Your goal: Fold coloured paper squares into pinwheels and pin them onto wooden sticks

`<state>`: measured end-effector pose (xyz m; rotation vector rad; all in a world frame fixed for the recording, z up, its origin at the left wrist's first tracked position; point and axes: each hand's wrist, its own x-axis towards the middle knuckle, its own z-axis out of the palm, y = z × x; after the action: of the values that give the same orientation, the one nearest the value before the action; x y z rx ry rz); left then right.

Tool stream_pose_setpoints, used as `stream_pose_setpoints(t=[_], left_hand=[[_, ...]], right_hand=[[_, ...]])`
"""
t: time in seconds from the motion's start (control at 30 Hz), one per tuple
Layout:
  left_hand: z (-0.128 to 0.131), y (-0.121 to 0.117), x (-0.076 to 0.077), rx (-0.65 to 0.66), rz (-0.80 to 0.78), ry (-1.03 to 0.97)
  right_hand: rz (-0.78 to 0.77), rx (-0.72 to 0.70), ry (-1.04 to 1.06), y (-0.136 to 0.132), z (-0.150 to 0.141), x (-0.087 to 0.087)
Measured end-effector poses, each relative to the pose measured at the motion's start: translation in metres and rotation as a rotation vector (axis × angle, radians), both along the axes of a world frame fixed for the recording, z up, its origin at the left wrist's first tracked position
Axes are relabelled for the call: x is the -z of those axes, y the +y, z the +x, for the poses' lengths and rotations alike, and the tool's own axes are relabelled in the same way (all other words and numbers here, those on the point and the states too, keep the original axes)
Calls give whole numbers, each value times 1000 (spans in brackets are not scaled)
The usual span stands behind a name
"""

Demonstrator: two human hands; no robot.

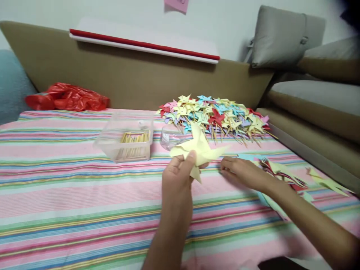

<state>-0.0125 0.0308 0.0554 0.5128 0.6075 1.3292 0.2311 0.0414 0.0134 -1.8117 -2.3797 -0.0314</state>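
Note:
My left hand [180, 170] grips a pale yellow paper pinwheel [200, 150], thumb pressed near its centre. To the right, my right hand [239, 170] hovers low over or touches the striped cloth, its fingers curled together; whatever they may hold is hidden. A clear plastic box [132, 155] with thin wooden sticks [135, 138] inside stands left of the pinwheel. Partly behind the pinwheel sits a small clear container [168, 138]. Under and beyond my right forearm lie cut sheets of coloured paper [284, 174].
A heap of finished pinwheels on sticks [216, 116] lies at the back. A red plastic bag [70, 98] rests at the back left. Grey cushions [317, 97] are stacked along the right side. The striped cloth [84, 210] covers the surface, with a brown board [135, 78] behind.

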Motion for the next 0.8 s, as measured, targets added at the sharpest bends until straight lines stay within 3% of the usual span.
stream_pose_setpoints(t=[0.07, 0.17, 0.27, 0.37, 0.57, 0.8], left_hand=[[4, 0, 2, 17, 37, 47], [10, 0, 5, -3, 54, 105], [16, 4, 9, -73, 56, 141], [22, 10, 14, -113, 45, 180], [35, 13, 29, -65, 13, 263], [39, 16, 38, -54, 50, 354]], right_hand=[[-9, 68, 90, -19, 3, 10], [138, 193, 287, -44, 2, 32], [153, 109, 247, -63, -8, 59], [133, 125, 174, -69, -18, 77], [108, 178, 152, -60, -29, 78], [158, 207, 280, -58, -35, 75]])
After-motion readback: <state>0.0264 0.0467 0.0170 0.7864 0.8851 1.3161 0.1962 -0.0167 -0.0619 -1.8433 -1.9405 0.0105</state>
